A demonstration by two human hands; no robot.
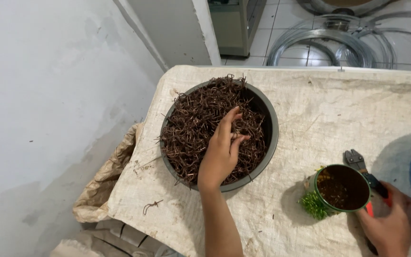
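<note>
Nearest the camera, the right hand (pixel 390 227) is wrapping its fingers around the base of one small green-rimmed round tin (pixel 341 188), which is standing on the table's pale woven cloth (pixel 319 119) and holding only a shallow layer of rusty brown bent wire hooks (pixel 200 128). So the filling looks barely begun. One black bolt cutter with a red handle (pixel 363 172) is lying just behind the tin. Farther out, the left hand (pixel 222 150) is pinching hooks from one large grey round basin (pixel 268 143), which is heaped too full to count. One stray hook (pixel 151 206) is lying by the cloth's edge. Several silver wire coils (pixel 338 45) are resting on the floor beyond.
</note>
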